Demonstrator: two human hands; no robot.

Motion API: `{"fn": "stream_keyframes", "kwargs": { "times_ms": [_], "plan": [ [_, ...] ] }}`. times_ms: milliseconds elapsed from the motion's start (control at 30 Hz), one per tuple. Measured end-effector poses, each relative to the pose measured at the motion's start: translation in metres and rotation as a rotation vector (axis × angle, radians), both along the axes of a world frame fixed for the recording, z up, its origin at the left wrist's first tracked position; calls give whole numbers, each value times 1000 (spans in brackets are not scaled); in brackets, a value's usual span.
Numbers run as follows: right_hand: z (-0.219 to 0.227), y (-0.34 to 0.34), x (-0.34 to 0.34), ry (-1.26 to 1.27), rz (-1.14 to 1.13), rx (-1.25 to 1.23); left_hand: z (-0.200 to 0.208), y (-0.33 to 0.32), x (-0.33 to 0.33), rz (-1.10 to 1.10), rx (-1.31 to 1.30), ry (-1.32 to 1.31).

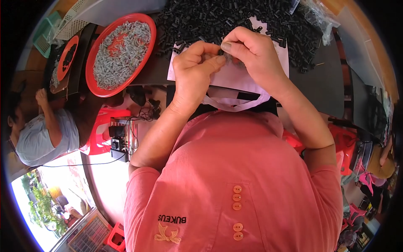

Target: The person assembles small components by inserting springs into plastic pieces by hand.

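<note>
My left hand [195,63] and my right hand [254,52] meet above a pale sheet [268,65] at the table's near edge. Thumb and forefinger are pinched together on both. A small black piece [221,52] shows at the left fingertips, mostly covered. What the right fingertips grip is hidden; a bit of grey metal shows just below them. Beyond the hands spreads a heap of short black tubular parts [201,21]. To the left, a red plate [90,75] carries many small silvery metal pieces, perhaps springs.
A smaller red plate [72,44] with black parts lies farther left, near a seated person [50,130]. Clear plastic bags [321,19] lie at the back right. Pale strap loops [237,105] hang at the near edge. Red stools [103,126] stand below the table.
</note>
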State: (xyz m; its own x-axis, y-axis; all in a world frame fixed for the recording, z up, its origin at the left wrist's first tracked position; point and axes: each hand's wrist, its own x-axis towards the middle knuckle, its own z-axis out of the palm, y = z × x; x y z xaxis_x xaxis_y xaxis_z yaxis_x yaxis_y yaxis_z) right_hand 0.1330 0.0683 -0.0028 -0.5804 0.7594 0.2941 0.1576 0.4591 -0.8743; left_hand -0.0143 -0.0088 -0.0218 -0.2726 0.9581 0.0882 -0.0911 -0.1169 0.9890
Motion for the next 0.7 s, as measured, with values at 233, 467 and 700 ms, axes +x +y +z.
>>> {"fn": "stream_keyframes", "kwargs": {
  "times_ms": [233,467,700],
  "plan": [
    [-1,4,-3,-108,-58,489,-3,0,0,-9,-19,23],
    [3,5,-4,-268,-49,665,-8,1,0,0,90,119],
    [-10,-2,-6,-187,-92,772,-2,0,-1,-3,5,38]
  ]
}}
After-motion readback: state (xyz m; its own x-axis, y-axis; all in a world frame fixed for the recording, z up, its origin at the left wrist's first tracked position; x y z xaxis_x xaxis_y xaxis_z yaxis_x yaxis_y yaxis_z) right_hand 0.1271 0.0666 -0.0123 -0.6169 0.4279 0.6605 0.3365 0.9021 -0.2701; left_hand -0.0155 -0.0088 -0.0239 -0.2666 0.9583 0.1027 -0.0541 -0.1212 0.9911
